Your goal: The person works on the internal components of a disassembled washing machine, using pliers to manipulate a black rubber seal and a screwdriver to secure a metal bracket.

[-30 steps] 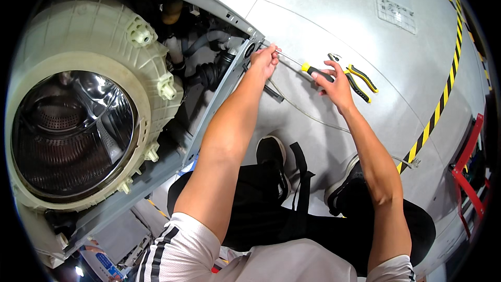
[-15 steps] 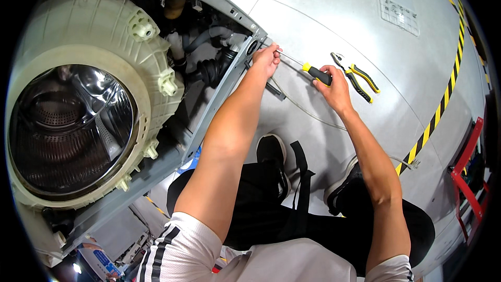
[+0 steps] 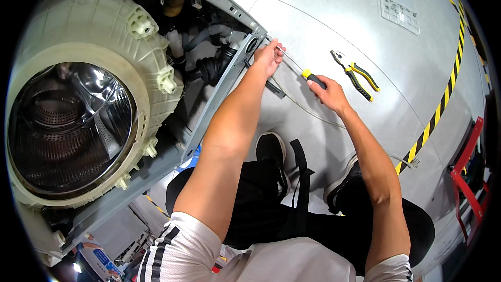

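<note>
My right hand (image 3: 330, 95) is wrapped around the black and yellow handle of a screwdriver (image 3: 308, 74). Its thin metal shaft slants up and left to the corner of an opened washing machine cabinet (image 3: 259, 32). There my left hand (image 3: 269, 58) is closed, fingers curled beside the far part of the shaft. Whatever sits between those fingers is hidden, as is the screwdriver's tip. To the right of the screwdriver, a pair of pliers (image 3: 360, 81) with black and yellow grips lies on the floor, jaws pointing away from me.
A pale plastic tub with a steel drum (image 3: 68, 125) fills the cabinet at left, beside a black corrugated hose (image 3: 211, 70). A grey cable (image 3: 308, 109) runs across the floor. Farther off lie a clear compartment case (image 3: 399, 14), striped floor tape (image 3: 443, 99) and a red metal frame (image 3: 464, 177).
My right hand has shifted slightly down and turned, its fingers now lying differently over the handle. The screwdriver's handle has dipped a little toward me. My left hand stays near the cabinet corner.
</note>
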A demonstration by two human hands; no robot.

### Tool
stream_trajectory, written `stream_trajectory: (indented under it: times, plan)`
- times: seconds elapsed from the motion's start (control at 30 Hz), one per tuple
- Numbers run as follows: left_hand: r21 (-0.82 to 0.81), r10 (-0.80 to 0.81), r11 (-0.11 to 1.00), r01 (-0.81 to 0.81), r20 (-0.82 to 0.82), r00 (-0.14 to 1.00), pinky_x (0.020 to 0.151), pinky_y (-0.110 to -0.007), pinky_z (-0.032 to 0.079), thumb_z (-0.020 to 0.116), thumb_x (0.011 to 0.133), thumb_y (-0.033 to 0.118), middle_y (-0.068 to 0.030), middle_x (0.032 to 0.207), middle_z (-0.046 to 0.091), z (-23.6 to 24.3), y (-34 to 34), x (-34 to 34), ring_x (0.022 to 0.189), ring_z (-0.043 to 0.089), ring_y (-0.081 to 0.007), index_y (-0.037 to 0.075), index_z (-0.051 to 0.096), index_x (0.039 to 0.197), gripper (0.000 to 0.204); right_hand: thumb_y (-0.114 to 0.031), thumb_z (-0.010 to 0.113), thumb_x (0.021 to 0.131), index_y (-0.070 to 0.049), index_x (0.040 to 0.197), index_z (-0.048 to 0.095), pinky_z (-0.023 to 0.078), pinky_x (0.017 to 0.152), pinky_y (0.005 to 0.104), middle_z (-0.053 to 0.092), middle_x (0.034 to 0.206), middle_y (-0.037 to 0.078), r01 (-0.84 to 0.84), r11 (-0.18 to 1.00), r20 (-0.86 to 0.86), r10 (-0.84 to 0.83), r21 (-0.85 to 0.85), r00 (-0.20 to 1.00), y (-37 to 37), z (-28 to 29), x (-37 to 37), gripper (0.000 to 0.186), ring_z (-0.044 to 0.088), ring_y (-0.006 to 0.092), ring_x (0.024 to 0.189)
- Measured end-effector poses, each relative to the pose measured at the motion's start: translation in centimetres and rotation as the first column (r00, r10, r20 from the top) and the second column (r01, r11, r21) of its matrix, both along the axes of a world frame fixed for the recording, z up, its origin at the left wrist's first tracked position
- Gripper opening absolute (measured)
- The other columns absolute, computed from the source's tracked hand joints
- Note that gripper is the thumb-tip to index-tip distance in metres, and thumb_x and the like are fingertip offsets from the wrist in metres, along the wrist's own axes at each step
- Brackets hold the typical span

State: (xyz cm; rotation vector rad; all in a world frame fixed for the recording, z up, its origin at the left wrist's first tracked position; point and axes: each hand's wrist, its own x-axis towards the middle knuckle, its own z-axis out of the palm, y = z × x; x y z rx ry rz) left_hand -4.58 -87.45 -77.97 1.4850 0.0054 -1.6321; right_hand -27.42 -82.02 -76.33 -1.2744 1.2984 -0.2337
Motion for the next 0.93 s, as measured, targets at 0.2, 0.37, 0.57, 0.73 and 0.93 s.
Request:
stream_trajectory:
  times: [0.2, 0.37, 0.57, 0.73, 0.93]
  plan:
    - [0.003, 0.249, 0.968, -0.251, 0.140, 0.958, 0.045, -0.024, 0.034, 0.052, 0.084, 0.007, -0.0079, 0.078, 0.055, -0.7, -0.4, 1.0, 0.057, 0.047, -0.0116, 0.001, 0.053, 0.086, 0.007, -0.046, 0.062, 0.080, -0.004, 0.107, 0.063, 0.043, 0.056, 0.0264, 0.060, 0.067, 0.005, 0.118, 0.989, 0.067, -0.124, 0.093, 0.990, 0.1, 0.1, 0.5, 0.049, 0.056, 0.0117, 0.059]
    - [0.009, 0.422, 0.906, -0.423, 0.041, 0.906, 0.047, -0.025, 0.033, 0.052, 0.084, 0.008, -0.0038, 0.074, 0.053, -1.2, -0.9, 0.8, 0.055, 0.044, -0.0105, 0.006, 0.053, 0.083, 0.002, -0.044, 0.063, 0.080, -0.004, 0.105, 0.064, 0.042, 0.055, 0.0255, 0.059, 0.066, 0.004, 0.138, 0.982, 0.067, -0.148, 0.127, 0.987, 0.0, 0.4, 0.2, 0.047, 0.052, 0.0104, 0.057]
    - [0.034, 0.562, 0.827, -0.561, -0.076, 0.824, 0.048, -0.025, 0.032, 0.052, 0.086, 0.010, -0.0010, 0.071, 0.051, -2.1, -1.9, 0.6, 0.054, 0.041, -0.0098, 0.008, 0.052, 0.081, 0.005, -0.043, 0.063, 0.080, -0.005, 0.105, 0.065, 0.041, 0.056, 0.0254, 0.060, 0.066, 0.004, 0.107, 0.988, 0.051, -0.113, 0.110, 0.992, -0.2, 0.8, 0.3, 0.046, 0.053, 0.0104, 0.059]
    - [0.011, 0.563, 0.824, -0.566, -0.113, 0.818, 0.050, -0.025, 0.033, 0.052, 0.084, 0.010, -0.0011, 0.070, 0.049, -2.4, -2.1, 0.6, 0.055, 0.040, -0.0107, 0.009, 0.051, 0.079, 0.005, -0.043, 0.064, 0.080, -0.004, 0.106, 0.065, 0.042, 0.058, 0.0259, 0.060, 0.066, 0.004, 0.129, 0.988, 0.054, -0.134, 0.086, 0.990, -0.4, 0.9, 0.2, 0.046, 0.053, 0.0108, 0.061]
    - [0.024, 0.546, 0.836, -0.548, -0.132, 0.828, 0.052, -0.027, 0.034, 0.053, 0.081, 0.011, -0.0035, 0.074, 0.050, -2.7, -2.2, 1.0, 0.059, 0.041, -0.0124, 0.008, 0.050, 0.080, 0.004, -0.042, 0.064, 0.079, -0.006, 0.107, 0.065, 0.043, 0.061, 0.0257, 0.062, 0.069, 0.004, 0.135, 0.984, 0.032, -0.139, 0.116, 0.990, -0.5, 0.6, 0.2, 0.046, 0.056, 0.0123, 0.064]
